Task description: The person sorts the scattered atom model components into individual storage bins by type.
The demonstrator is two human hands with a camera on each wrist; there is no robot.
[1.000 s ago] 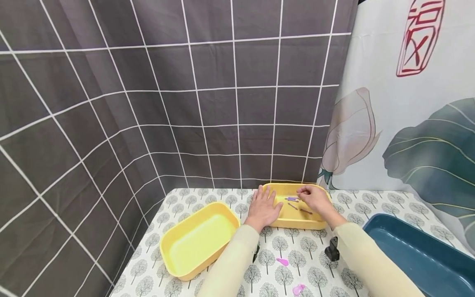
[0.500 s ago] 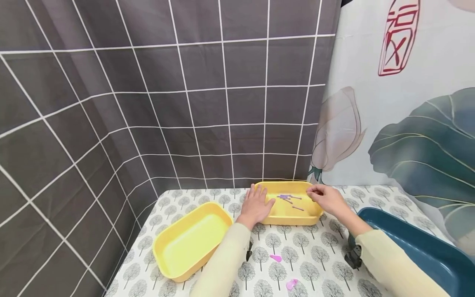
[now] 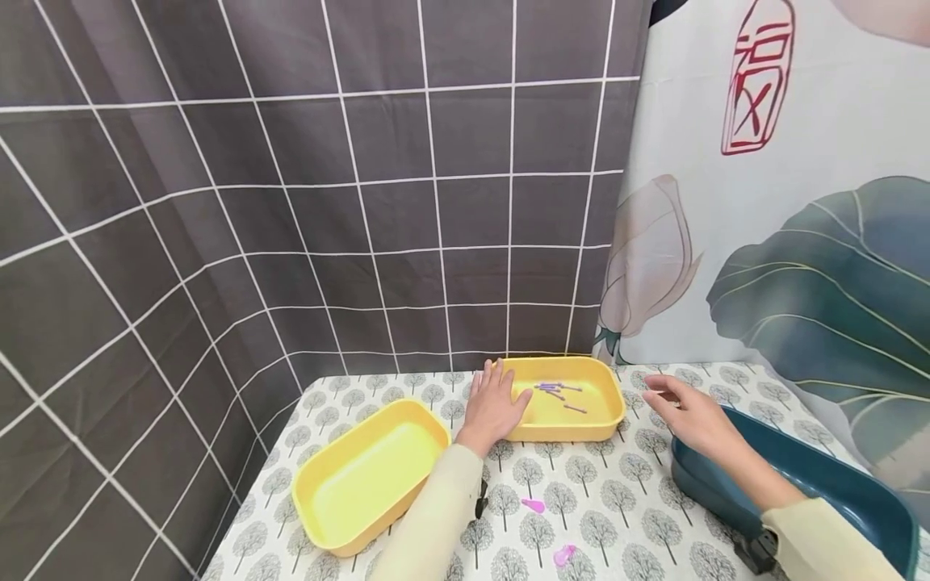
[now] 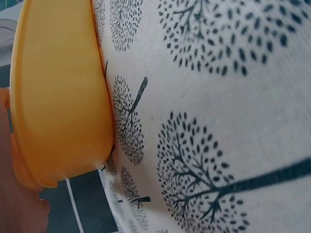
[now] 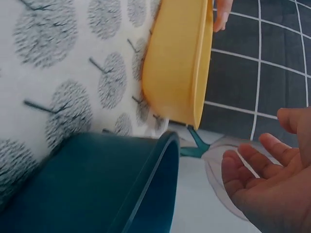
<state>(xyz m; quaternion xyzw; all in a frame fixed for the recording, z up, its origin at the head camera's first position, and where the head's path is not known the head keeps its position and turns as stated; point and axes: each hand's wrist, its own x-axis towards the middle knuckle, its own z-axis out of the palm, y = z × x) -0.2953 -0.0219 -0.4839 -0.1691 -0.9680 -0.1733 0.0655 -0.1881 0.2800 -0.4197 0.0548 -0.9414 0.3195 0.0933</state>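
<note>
My left hand point(image 3: 496, 410) rests on the left end of the far yellow bin point(image 3: 563, 433) with its fingers spread. Inside that bin several thin purple sticks with small knobbed ends point(image 3: 554, 387) lie loosely, most of them bunched near the middle. To the right of the bin, my right hand point(image 3: 686, 415) is in the air near the dark blue bin point(image 3: 835, 476). Its fingers are loosely bent, and in the right wrist view the hand point(image 5: 272, 174) shows nothing between thumb and fingers. The left wrist view shows mostly the yellow bin's outer wall point(image 4: 63, 92).
A second yellow bin point(image 3: 370, 468) stands at an angle on the left, with nothing visible inside. Two small pink drop-shaped pieces point(image 3: 534, 506) lie on the tree-patterned tablecloth point(image 3: 603, 484) near the front. A dark gridded curtain point(image 3: 407, 266) hangs behind the table.
My right hand has left the far yellow bin and moved right, toward the blue bin. The sticks lie closer together than a second ago. My left hand stays on the bin; the view has shifted slightly.
</note>
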